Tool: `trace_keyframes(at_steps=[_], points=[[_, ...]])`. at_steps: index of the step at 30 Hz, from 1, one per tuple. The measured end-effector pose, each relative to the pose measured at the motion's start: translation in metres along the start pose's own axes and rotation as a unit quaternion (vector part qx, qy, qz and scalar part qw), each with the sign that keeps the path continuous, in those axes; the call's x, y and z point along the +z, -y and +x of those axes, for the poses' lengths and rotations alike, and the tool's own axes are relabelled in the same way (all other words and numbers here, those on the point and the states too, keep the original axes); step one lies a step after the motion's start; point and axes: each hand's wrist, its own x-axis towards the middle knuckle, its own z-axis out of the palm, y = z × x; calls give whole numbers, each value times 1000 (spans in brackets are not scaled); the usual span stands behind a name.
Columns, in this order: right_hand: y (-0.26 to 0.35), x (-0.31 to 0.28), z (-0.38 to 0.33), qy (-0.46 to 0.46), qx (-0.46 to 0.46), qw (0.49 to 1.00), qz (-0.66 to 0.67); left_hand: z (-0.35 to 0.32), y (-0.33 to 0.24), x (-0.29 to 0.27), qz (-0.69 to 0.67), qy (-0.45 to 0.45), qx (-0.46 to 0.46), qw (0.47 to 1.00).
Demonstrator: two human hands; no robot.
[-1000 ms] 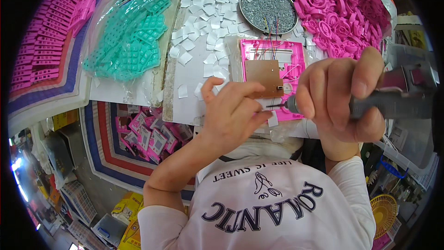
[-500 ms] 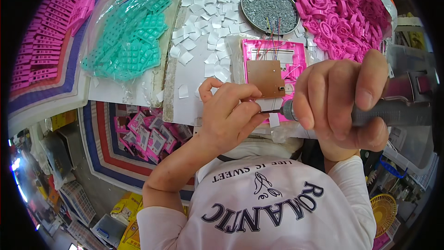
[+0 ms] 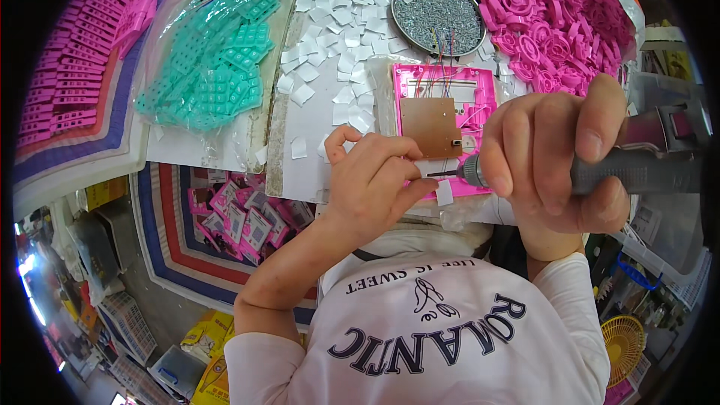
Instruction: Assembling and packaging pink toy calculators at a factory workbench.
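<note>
Pink casing [image 3: 484,97], partly behind left fingers [image 3: 399,170], neighbours dish [image 3: 484,30] and white squares [image 3: 349,39].

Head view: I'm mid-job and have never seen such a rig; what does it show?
There is no machine arm: a camera worn on a person's head looks down, its fisheye lens bending straight edges. The right hand has its grip around a dark power screwdriver, its bit pointing left. The left hand is beside the bit; whether it pinches anything is hidden. A brown circuit board lies in an open pink casing. Around it on the white work surface are white squares, a round tray of small metal pieces, bagged teal keypads and heaped pink parts.
</note>
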Motion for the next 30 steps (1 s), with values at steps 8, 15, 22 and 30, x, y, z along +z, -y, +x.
trace_keyframes(at_steps=[8, 15, 22, 30], points=[[-46, -28, 8, -72, -39, 992, -100, -17, -9, -41, -343, 152, -382, 845], [-71, -22, 18, -99, -73, 991, -51, -17, -11, -48, -247, 138, -281, 917], [-77, -28, 14, -83, -51, 993, -67, -17, -4, -44, -108, 84, -158, 978], [-73, -25, 15, -32, 6, 963, -266, -16, 7, -32, -59, 46, -139, 987]])
